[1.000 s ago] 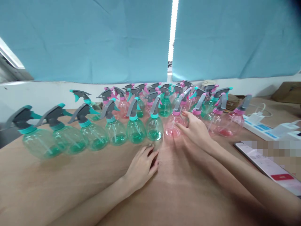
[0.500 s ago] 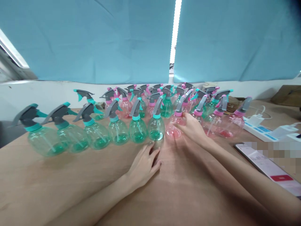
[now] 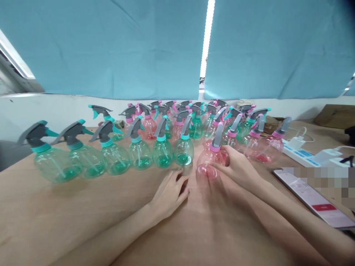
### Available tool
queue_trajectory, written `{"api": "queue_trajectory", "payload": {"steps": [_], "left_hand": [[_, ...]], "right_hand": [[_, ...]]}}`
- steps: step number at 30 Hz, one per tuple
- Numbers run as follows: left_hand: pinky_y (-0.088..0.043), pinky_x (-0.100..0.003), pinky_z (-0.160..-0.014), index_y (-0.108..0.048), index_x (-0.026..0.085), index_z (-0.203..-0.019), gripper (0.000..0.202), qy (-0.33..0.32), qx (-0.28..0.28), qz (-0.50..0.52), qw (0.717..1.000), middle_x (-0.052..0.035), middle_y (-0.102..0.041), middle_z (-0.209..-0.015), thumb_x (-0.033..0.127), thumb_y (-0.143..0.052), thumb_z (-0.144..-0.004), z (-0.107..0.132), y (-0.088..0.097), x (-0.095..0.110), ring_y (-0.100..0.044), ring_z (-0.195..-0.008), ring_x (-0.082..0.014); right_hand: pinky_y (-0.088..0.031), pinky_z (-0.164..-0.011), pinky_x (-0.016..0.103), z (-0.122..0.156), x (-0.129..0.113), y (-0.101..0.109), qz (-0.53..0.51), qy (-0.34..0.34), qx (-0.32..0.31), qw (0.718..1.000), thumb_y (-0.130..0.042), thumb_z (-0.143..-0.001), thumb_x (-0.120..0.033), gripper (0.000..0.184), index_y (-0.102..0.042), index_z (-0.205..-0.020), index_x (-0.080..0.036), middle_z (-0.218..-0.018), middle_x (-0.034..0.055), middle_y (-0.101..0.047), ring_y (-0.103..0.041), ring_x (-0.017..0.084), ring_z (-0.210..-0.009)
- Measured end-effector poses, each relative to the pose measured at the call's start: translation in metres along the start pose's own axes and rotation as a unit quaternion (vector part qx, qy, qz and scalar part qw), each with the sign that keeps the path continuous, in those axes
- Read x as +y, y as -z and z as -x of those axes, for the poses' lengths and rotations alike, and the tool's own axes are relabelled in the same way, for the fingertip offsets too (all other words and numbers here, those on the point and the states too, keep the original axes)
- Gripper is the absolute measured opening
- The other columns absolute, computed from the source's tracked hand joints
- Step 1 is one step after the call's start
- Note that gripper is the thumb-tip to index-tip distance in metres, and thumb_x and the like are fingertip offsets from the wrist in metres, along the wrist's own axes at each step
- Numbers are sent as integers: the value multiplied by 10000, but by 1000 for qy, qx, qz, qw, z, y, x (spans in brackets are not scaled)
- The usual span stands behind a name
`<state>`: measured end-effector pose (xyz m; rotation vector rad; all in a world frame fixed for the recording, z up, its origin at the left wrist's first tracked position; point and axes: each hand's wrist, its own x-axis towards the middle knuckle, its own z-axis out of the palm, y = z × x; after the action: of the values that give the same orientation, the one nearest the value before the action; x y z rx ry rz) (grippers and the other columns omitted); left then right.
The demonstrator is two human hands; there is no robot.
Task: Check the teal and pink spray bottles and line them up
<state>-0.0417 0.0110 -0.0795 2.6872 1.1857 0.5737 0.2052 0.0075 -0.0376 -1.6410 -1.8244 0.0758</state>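
Observation:
My right hand (image 3: pixel 235 167) is wrapped round a pink spray bottle (image 3: pixel 208 162) with a grey trigger and pink collar, tilted and drawn a little out of the row toward me. My left hand (image 3: pixel 169 191) rests palm down on the wooden table (image 3: pixel 69 214), fingers loosely stretched, its tips just in front of a green spray bottle (image 3: pixel 183 150). A front row of green bottles (image 3: pixel 111 157) runs left, and pink bottles (image 3: pixel 266 146) continue to the right.
Several more pink and green spray bottles (image 3: pixel 172 118) crowd the back of the table under a blue curtain (image 3: pixel 111 48). A white power strip (image 3: pixel 307 157) with plugs and a phone (image 3: pixel 310 197) lie at the right. A cardboard box (image 3: pixel 335 115) sits far right.
My right hand has closed on the pink bottle and pulled it out of the row toward me, tilting it. My left hand has stayed in place.

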Motion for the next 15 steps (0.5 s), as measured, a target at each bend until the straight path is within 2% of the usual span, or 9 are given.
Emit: {"api": "queue_trajectory", "payload": {"steps": [5, 8, 11, 15], "left_hand": [[-465, -430, -961, -575, 191, -1117, 238, -6, 15, 61, 998, -99, -588, -1201, 290, -485, -920, 0, 7, 4, -556, -1115, -239], [-476, -394, -957, -509, 194, -1171, 285, 0, 30, 101, 994, -83, -595, -1190, 329, -482, -922, 1, 11, 8, -563, -1104, -209], [-448, -425, -998, -447, 193, -1239, 386, 10, 44, 166, 985, -96, -564, -1261, 354, -514, -895, 1, 16, 16, -530, -1168, -224], [-398, -482, -1047, -416, 196, -1275, 505, 9, 56, 275, 960, -113, -527, -1323, 331, -591, -821, -4, 32, 32, -490, -1229, -261]], "right_hand": [[-425, -515, 311, 28, -21, 17, 18, 6, -20, 1000, -613, -778, -466, 402, -557, -1082, -209, -758, 32, -659, -623, 221, -597], [-420, -505, 304, 36, -30, 21, 2, 14, -41, 999, -647, -759, -474, 379, -541, -1001, -201, -707, 34, -652, -631, 231, -604], [-441, -530, 309, 45, -33, 16, -54, 13, -58, 997, -657, -754, -517, 444, -493, -1023, -204, -796, 50, -670, -650, 240, -666], [-504, -648, 345, 55, -41, 7, -177, 32, -92, 979, -689, -735, -508, 540, -445, -1126, -227, -982, 65, -666, -664, 247, -811]]}}
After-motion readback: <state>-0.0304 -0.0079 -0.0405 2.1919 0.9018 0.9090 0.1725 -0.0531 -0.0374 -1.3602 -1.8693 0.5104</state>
